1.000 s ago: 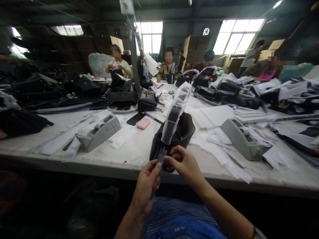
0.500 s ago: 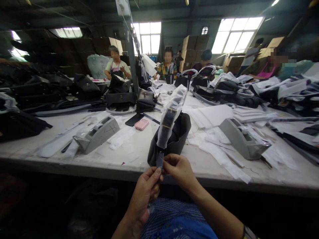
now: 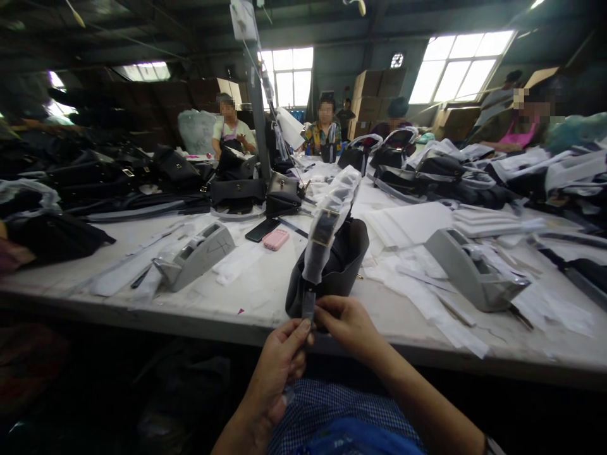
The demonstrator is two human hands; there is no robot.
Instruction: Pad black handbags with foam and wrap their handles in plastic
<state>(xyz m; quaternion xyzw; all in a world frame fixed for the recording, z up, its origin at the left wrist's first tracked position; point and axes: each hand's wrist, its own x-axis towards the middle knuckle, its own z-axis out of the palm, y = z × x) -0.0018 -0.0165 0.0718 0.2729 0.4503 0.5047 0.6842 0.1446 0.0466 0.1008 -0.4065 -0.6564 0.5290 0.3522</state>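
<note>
My left hand (image 3: 282, 360) and my right hand (image 3: 346, 325) meet at the table's near edge, both pinching the lower end of a black strap (image 3: 323, 230) with a gold buckle. A clear plastic sleeve (image 3: 337, 196) covers the strap, which rises away from me. Right behind it a black handbag (image 3: 344, 265) stands on the table (image 3: 256, 291). Both hands have fingers closed on the strap's end.
A grey tape dispenser (image 3: 196, 254) sits to the left, another tape dispenser (image 3: 472, 268) to the right. A pink phone (image 3: 275, 239) and a black phone (image 3: 262, 229) lie beyond. White paper sheets (image 3: 410, 224), piles of black bags (image 3: 142, 177), a metal post (image 3: 258, 114) and several seated people fill the far side.
The hands and strap have drawn slightly nearer to me and lower; the left thumb has shifted up against the strap's end. The camera has tilted a little.
</note>
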